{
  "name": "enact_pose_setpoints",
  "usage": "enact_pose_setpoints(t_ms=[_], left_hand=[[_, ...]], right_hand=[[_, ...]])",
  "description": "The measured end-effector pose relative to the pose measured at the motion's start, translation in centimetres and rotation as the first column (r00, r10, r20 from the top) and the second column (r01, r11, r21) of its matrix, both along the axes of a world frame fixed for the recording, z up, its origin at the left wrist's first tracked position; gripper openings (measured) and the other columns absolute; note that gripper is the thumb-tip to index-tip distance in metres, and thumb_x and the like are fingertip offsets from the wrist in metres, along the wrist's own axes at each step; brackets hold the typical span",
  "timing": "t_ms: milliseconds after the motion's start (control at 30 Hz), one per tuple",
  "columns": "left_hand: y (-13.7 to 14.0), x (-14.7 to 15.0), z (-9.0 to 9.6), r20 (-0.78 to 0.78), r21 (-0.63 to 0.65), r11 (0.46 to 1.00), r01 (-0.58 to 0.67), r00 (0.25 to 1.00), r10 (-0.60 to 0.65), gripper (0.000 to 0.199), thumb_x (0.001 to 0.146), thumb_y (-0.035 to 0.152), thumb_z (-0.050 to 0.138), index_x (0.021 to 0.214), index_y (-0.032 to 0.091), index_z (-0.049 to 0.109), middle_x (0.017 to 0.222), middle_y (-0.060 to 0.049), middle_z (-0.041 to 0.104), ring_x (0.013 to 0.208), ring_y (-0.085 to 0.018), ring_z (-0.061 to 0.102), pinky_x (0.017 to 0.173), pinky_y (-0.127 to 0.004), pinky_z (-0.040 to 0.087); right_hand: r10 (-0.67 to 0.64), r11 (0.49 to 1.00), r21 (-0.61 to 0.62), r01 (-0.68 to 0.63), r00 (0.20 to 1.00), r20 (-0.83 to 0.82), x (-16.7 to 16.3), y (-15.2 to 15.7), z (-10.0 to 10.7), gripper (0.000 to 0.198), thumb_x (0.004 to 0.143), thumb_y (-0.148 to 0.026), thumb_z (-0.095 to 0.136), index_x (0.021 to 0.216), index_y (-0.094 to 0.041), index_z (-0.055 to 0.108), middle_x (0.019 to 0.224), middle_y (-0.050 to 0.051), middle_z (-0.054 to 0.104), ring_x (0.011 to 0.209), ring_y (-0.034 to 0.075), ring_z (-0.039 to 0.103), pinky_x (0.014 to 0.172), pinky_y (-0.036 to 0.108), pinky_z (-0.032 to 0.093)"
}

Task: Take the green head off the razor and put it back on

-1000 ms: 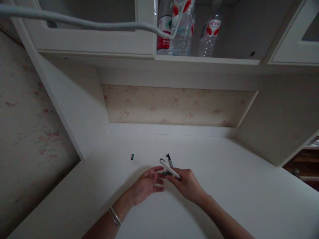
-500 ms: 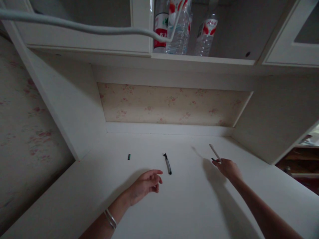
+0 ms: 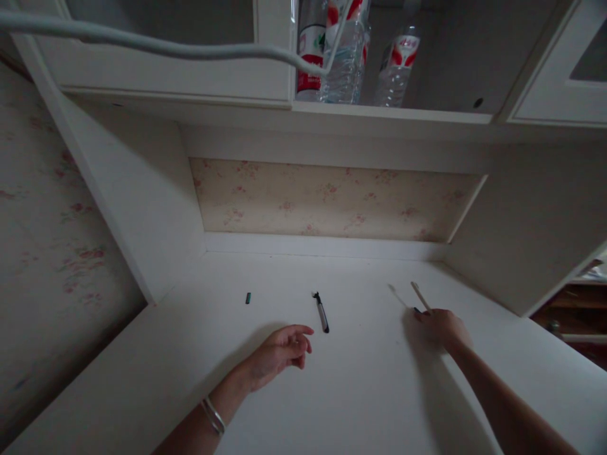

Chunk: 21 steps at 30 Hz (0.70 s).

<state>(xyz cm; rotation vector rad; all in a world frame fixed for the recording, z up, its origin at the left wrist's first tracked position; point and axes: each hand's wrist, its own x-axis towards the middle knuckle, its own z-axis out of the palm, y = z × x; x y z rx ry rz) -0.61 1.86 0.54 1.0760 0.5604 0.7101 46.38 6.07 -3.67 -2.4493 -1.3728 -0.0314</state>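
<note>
My right hand [image 3: 442, 328] is stretched out to the right over the white desk [image 3: 360, 392] and is shut on a thin white pen [image 3: 420, 296] that points away from me, low over the desk surface. My left hand [image 3: 279, 351] rests on the desk near the middle with its fingers loosely apart and nothing in it; a silver bangle is on that wrist. A black pen [image 3: 322, 312] lies on the desk just beyond the left fingertips. A small green cap [image 3: 248, 297] lies further left.
White side panels [image 3: 142, 208] wall the desk on left and right, with floral wallpaper [image 3: 332, 199] behind. An overhead shelf holds several plastic water bottles [image 3: 348, 54]. A white cable [image 3: 142, 44] hangs across the top. A wooden shelf [image 3: 576, 316] shows at far right.
My right hand left the left hand, carried the white pen to the right, then lowered it toward the desk. The black pen now lies uncovered. The left hand stayed put.
</note>
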Motion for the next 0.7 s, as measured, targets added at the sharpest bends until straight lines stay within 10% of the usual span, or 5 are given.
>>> enact_pose_setpoints(t_ms=[233, 700], left_hand=[[0.1, -0.1, -0.2, 0.005, -0.011, 1.000, -0.003, 1.000, 0.003, 0.036, 0.078, 0.029, 0.068, 0.110, 0.015, 0.060, 0.090, -0.007, 0.056, 0.068, -0.012, 0.052, 0.069, -0.030, 0.039], [0.2, 0.0, -0.7, -0.005, -0.013, 1.000, -0.003, 1.000, 0.003, 0.037, 0.078, 0.029, 0.068, 0.110, 0.014, 0.059, 0.090, -0.007, 0.057, 0.070, -0.012, 0.052, 0.069, -0.029, 0.038]], right_hand=[[0.035, 0.998, -0.058, -0.033, 0.999, 0.027, -1.3, -0.7, 1.9, 0.050, 0.092, -0.045, 0.029, 0.112, -0.012, 0.062, 0.095, 0.018, 0.068, 0.081, 0.030, 0.065, 0.063, 0.033, 0.045], [0.187, 0.977, -0.127, -0.170, 0.973, 0.136, -6.2, -4.8, 1.0, 0.041, 0.096, -0.033, 0.025, 0.111, -0.018, 0.061, 0.103, 0.013, 0.062, 0.082, 0.025, 0.064, 0.068, 0.032, 0.044]])
